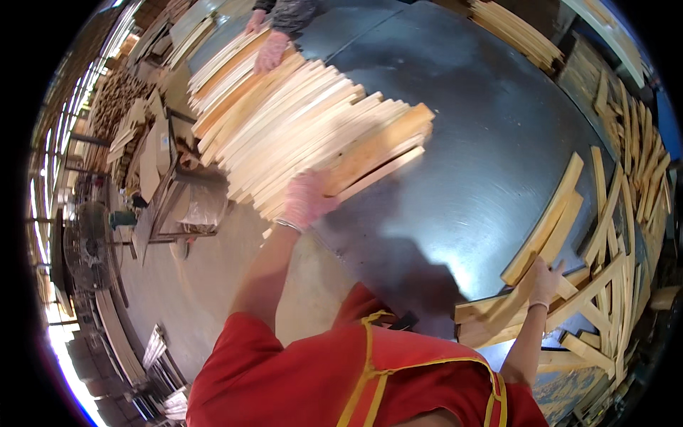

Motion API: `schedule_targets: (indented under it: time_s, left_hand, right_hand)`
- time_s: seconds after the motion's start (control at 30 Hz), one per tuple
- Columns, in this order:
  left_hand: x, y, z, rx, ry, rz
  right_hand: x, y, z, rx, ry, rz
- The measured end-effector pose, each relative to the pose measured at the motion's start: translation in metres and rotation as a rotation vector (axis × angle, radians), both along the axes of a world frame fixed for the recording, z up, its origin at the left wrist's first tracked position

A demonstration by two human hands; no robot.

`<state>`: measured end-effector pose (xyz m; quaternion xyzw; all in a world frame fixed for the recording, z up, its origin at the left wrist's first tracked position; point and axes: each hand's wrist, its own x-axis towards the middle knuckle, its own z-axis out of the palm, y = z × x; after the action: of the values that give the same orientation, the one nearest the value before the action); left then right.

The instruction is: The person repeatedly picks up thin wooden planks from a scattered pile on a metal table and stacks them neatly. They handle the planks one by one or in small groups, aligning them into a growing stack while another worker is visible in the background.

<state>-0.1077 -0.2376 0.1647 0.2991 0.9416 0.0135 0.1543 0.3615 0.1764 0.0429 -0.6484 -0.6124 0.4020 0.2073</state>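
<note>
My left hand [306, 201], in a pale pink glove, is closed round the near end of a darker, orange-brown wooden strip [388, 142]. That strip lies at the right edge of a long row of pale wooden strips [284, 121] laid side by side on a dark, shiny tabletop [498, 107]. Its fingers are slightly blurred. Over at the right, my gloved right hand [545, 283] grips a wooden strip [518, 295] among several others lying crosswise. Two more strips [548, 220] rest just beyond that hand.
Across the table, a person's gloved hands [270, 51] touch the row's far end. A loose heap of strips [612, 242] lines the right edge. More strips [516, 32] are stacked at the far right. Left of the table stand a metal-framed stand [171, 192] and a fan [91, 245].
</note>
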Motion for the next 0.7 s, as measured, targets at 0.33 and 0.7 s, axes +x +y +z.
schedule_targets:
  time_s: [0.33,0.7]
  left_hand:
    - [0.096,-0.038,-0.058,0.472,-0.745,0.205]
    - [-0.162,-0.26,-0.066,0.664,0.075,0.928]
  right_hand:
    - [-0.183,-0.243,-0.02,-0.223,0.531,0.324]
    - [-0.318,-0.28,0.025,-0.804,0.31,0.59]
